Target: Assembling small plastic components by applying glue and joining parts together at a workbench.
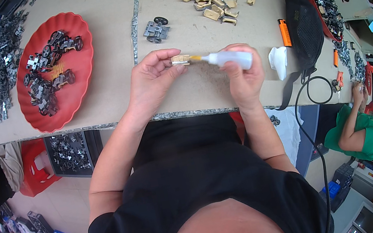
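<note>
Mid-frame, the left fingers [163, 53] pinch a small beige piece [180, 60], right fingers [233, 68] wrap a white squeeze bottle [239, 59], nozzle [196, 58] right at it, and upper left a scalloped red tray [72, 97] holds dark wheeled parts [41, 93].

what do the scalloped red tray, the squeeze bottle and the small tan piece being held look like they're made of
Scalloped red tray: probably molded plastic, slightly glossy; even color, fluted rim.
Squeeze bottle: likely soft plastic, since its whitish body looks translucent.
Small tan piece in the left hand: perhaps matte plastic, judging by its flat color, but too small to be sure.
</note>
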`<action>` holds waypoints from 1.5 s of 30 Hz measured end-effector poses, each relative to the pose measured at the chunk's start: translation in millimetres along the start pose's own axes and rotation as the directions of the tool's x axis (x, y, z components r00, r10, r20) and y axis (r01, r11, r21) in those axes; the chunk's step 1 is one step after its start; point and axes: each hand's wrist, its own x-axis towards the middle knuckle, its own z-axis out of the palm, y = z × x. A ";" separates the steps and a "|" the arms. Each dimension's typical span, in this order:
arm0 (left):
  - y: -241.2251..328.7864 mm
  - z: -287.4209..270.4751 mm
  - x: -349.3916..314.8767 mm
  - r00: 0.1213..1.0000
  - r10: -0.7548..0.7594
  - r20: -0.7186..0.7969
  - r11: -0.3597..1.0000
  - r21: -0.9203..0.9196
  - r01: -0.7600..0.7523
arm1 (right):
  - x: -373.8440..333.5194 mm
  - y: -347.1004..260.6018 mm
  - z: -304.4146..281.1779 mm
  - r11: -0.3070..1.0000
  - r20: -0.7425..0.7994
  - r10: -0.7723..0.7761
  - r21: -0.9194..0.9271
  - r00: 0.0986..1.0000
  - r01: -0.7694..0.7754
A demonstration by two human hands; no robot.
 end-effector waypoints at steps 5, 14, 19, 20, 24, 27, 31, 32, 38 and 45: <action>-1.3 -0.4 1.2 1.000 0.006 0.002 1.000 -0.012 -0.006 | 23.7 -8.2 -13.1 0.873 -0.183 0.375 0.400 0.909 -0.279; 1.5 2.6 2.3 0.999 -0.026 0.028 0.999 -0.029 0.027 | 39.1 9.9 -33.1 0.940 -0.237 0.331 -0.005 0.913 -0.341; 6.0 6.6 3.5 0.994 -0.070 0.083 0.997 -0.016 0.072 | 32.7 13.0 -38.8 0.947 -0.252 0.299 -0.039 0.921 -0.318; 7.0 8.0 3.9 0.994 -0.067 0.084 0.998 0.000 0.067 | 31.4 12.6 -40.0 0.946 -0.249 0.299 -0.052 0.921 -0.321; 11.0 12.1 3.5 0.993 -0.057 0.100 0.996 0.081 0.048 | 26.3 7.4 -38.5 0.924 -0.272 0.134 -0.312 0.953 -0.219; 12.5 14.1 2.7 0.989 0.054 0.137 0.990 0.124 -0.071 | 11.8 -18.2 -28.2 0.880 -0.231 0.020 -0.457 0.973 -0.126; 5.0 18.1 5.2 0.967 0.124 0.221 0.984 0.098 -0.148 | -6.2 -28.1 -12.1 0.838 0.216 0.406 0.299 0.888 -0.456; 5.1 17.7 5.3 0.965 0.115 0.236 0.984 0.104 -0.143 | -8.4 -24.4 -10.7 0.676 0.407 0.417 0.459 0.813 -0.577; 7.1 15.1 5.4 0.956 0.044 0.290 0.992 0.103 -0.077 | -10.4 -14.5 0.4 0.557 0.480 0.421 0.533 0.769 -0.638; 28.4 4.9 12.7 0.889 0.402 0.220 0.492 0.767 -0.412 | -9.3 -7.9 -3.5 0.478 0.484 0.452 0.577 0.749 -0.662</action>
